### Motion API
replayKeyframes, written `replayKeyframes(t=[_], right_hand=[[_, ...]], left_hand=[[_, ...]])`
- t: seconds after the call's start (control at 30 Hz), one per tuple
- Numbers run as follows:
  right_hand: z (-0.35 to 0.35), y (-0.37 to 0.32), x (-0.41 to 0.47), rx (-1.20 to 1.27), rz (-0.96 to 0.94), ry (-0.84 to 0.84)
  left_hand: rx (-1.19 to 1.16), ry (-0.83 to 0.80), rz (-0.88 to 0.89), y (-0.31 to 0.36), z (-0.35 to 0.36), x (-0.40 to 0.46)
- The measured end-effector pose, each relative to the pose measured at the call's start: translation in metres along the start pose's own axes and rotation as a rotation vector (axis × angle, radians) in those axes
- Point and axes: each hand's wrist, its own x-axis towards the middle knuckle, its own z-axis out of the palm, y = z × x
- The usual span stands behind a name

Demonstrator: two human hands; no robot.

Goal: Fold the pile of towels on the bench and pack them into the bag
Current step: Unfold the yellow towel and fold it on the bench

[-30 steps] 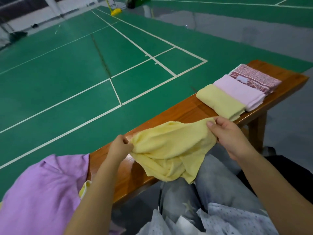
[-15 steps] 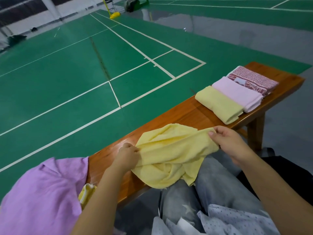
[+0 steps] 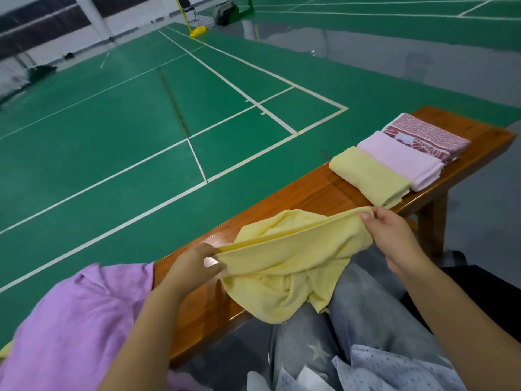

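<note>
An unfolded yellow towel (image 3: pixel 293 261) hangs over the near edge of the wooden bench (image 3: pixel 310 193) and onto my lap. My left hand (image 3: pixel 194 266) pinches its left end and my right hand (image 3: pixel 392 235) pinches its right end, with the top hem pulled taut between them. Three folded towels lie side by side at the bench's far right: a yellow one (image 3: pixel 369 176), a pink one (image 3: pixel 400 159) and a red patterned one (image 3: pixel 428 136). A crumpled purple towel (image 3: pixel 73 320) covers the bench's left end. No bag is recognisable in view.
My grey trousers (image 3: pixel 366 314) and a dotted pale garment (image 3: pixel 394 371) fill the bottom right. A dark object (image 3: pixel 479 283) sits at my right. Green court floor with white lines (image 3: pixel 169 122) lies beyond the bench. The bench leg (image 3: pixel 431 221) stands at right.
Both hands have drawn apart along the yellow towel's edge, stretching the hem straight. My left hand shifted lower and my right hand moved further right toward the folded towels.
</note>
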Motion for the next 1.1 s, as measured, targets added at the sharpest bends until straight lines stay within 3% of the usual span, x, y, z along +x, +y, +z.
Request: replayKeyframes(t=[0.2, 0.3, 0.4, 0.5, 0.57, 0.7, 0.97, 1.03, 1.1], right_hand=[[0.012, -0.068, 0.03, -0.166, -0.194, -0.007], [0.027, -0.127, 0.038, -0.113, -0.36, -0.059], [0.038, -0.185, 0.033, -0.039, -0.542, -0.105], [0.042, -0.227, 0.026, 0.057, -0.679, -0.182], [0.045, -0.241, 0.027, 0.075, -0.7, -0.213], [0.043, -0.244, 0.03, 0.054, -0.63, -0.237], [0.026, -0.25, 0.003, 0.291, -0.556, -0.436], [0.024, -0.251, 0.001, 0.333, -0.483, -0.47], [0.023, -0.246, 0.004, 0.33, -0.407, -0.49]], left_hand=[[0.049, 0.232, 0.098, -0.001, -0.072, 0.005], [0.039, 0.478, 0.094, 0.001, -0.126, 0.008], [-0.113, 0.782, 0.098, 0.005, -0.185, -0.003], [-0.355, 0.971, 0.107, 0.016, -0.226, -0.022], [-0.417, 0.985, 0.115, 0.02, -0.239, -0.031], [-0.479, 0.85, 0.155, 0.016, -0.241, -0.049], [-1.179, 0.757, 0.481, 0.02, -0.235, -0.073], [-1.232, 0.76, 0.428, 0.023, -0.229, -0.069], [-1.185, 0.78, 0.254, 0.024, -0.218, -0.061]])
